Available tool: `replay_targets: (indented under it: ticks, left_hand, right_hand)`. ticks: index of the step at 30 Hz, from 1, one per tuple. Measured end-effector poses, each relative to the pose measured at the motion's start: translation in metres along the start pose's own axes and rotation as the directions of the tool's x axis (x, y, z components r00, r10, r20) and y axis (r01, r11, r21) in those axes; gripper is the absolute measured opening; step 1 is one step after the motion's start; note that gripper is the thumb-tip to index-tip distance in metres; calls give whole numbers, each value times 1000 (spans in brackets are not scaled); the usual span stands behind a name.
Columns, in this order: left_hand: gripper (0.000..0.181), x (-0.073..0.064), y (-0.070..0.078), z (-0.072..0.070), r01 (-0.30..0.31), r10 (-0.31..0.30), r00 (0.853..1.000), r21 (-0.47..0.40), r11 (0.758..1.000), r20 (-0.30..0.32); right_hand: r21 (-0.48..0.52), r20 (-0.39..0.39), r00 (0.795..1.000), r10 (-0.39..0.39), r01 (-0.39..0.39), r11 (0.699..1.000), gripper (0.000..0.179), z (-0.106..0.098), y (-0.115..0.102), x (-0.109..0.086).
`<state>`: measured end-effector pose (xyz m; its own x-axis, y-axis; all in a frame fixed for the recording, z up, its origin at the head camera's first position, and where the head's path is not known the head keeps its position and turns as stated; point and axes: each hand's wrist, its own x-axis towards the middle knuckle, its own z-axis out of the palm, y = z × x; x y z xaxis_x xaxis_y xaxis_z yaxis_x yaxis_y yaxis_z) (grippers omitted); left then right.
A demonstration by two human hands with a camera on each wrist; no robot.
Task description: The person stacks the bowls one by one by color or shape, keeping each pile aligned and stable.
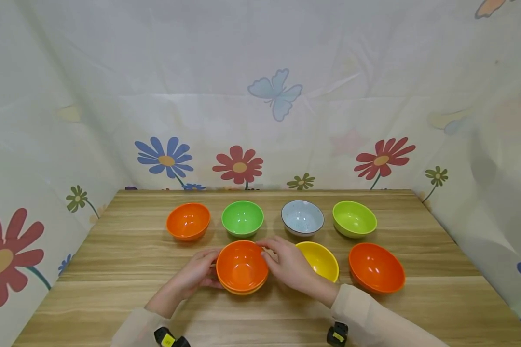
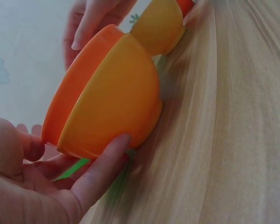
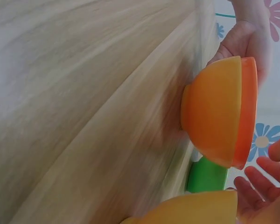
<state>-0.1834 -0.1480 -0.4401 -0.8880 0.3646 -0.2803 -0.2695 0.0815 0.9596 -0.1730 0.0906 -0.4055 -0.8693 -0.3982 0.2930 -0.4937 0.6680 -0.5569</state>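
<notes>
An orange bowl [image 1: 242, 265] sits nested inside a yellow-orange bowl [image 2: 116, 98], close to the wooden table. My left hand [image 1: 198, 272] holds this pair from the left. In the left wrist view its thumb is at the orange rim and a finger lies against the outer bowl's lower side. My right hand [image 1: 288, 262] hovers at the pair's upper right rim with fingers loosely bent. The right wrist view shows those fingers [image 3: 259, 186] spread and apart from the bowls. Partly covered by the right hand and wrist, a yellow bowl [image 1: 319, 260] stands just right.
Along the back stand an orange bowl [image 1: 188, 220], a green bowl [image 1: 242, 218], a grey-blue bowl [image 1: 302, 217] and a lime bowl [image 1: 354, 218]. Another orange bowl [image 1: 376, 267] is at the right. Flower-printed cloth [image 1: 191, 115] surrounds the wooden table [image 1: 113, 270].
</notes>
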Motion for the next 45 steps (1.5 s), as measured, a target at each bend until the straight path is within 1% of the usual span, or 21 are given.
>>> replay_targets:
  ticks: [4,7,11,13,15,17,19,24,26,32,35,38,42,45]
  left_hand:
    - [45,0,0,0,-1,1,1000,-1,1000,0]
    - [45,0,-1,0,-2,2,1000,-1,1000,-1]
    - [45,0,-1,0,-2,2,1000,-2,1000,-3]
    - [45,0,-2,0,0,0,1000,-3,1000,-7]
    - [46,0,-2,0,1,-1,1000,-5,1000,-8]
    - [46,0,-3,0,4,-4,1000,-7,1000,-11]
    - [47,0,-3,0,4,-4,1000,-8,1000,-7]
    - [48,-1,-3,0,4,-4,1000,-3,1000,-5]
    - [48,-1,-3,0,6,-6,1000,-4,1000,-4]
    - [48,-2,-3,-1,8,-8,1000,-6,1000,0]
    - [48,-1,-3,-1,9,-9,1000,-6,1000,-2]
    - [48,-2,-3,-1,11,-11,1000,-2,1000,-6]
    - [48,-3,-2,-1,12,-12,1000,4,1000,-9]
    - [48,-3,-2,-1,10,-10,1000,4,1000,-5]
  right_hand:
    - [-27,-7,997,-74,74,997,22,-2,3,-2]
    - [-63,-14,989,-144,143,988,22,-4,7,-4]
    - [-124,-25,967,-255,250,960,23,-6,13,-7]
    - [-154,-25,954,-298,291,944,24,-8,16,-8]
    - [-185,-24,945,-327,317,930,25,-9,19,-10]
    - [-202,-21,941,-337,326,923,26,-12,21,-11]
    - [-218,-21,940,-341,328,919,27,-13,24,-13]
    - [-237,-21,943,-331,317,919,26,-17,32,-17]
    - [-247,-29,941,-336,319,915,26,-19,36,-19]
    - [-316,-50,951,-304,274,908,29,-28,43,-23]
    - [-346,-72,951,-299,258,902,30,-32,47,-25]
    - [-362,-73,953,-296,251,898,30,-35,51,-27]
    - [-387,-69,964,-257,212,897,31,-40,56,-29]
    - [-403,-82,975,-208,158,901,33,-43,59,-31]
